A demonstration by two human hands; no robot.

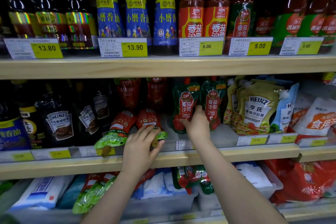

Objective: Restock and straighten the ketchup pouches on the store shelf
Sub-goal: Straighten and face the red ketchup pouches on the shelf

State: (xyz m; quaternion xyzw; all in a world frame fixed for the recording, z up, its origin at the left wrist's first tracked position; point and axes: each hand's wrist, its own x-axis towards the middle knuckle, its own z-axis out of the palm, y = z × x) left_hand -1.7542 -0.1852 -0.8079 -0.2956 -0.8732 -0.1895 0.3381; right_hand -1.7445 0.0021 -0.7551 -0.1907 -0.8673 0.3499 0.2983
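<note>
Left hand (143,140) grips toppled red pouch (148,120) at its cap end; right hand (197,123) pinches upright green ketchup pouch (185,107) on middle shelf (236,152).

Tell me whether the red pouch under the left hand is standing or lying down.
Lying down: the red pouch lies flat, spout toward the shelf edge.
</note>
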